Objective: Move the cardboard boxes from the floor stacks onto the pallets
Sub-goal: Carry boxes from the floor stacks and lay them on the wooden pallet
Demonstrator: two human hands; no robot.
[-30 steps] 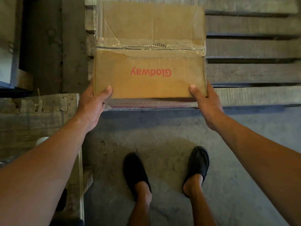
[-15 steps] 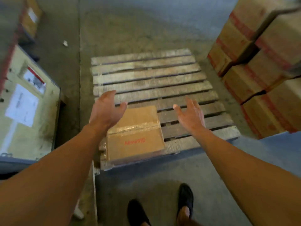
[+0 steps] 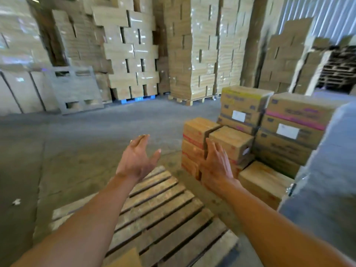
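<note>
A wooden slatted pallet [image 3: 165,212] lies on the floor below my arms. A corner of the brown cardboard box [image 3: 127,258] on it shows at the bottom edge. To the right stands a floor stack of small brown boxes with red stripes [image 3: 229,143]. My left hand [image 3: 137,158] is raised over the pallet's far end, palm open, holding nothing. My right hand [image 3: 216,165] is also open and empty, held in front of the near side of the floor stack.
Larger labelled cartons [image 3: 292,128] stand behind the small stack. Tall wrapped towers of boxes [image 3: 192,51] line the back. A grey pallet [image 3: 75,89] leans upright at the left. A grey-blue surface [image 3: 327,180] fills the right edge. Concrete floor [image 3: 96,135] lies between.
Both hands let go of the box, which now rests on the pallet. My view has lifted from the pallet toward the floor stack, and both open hands have swung up and right.
</note>
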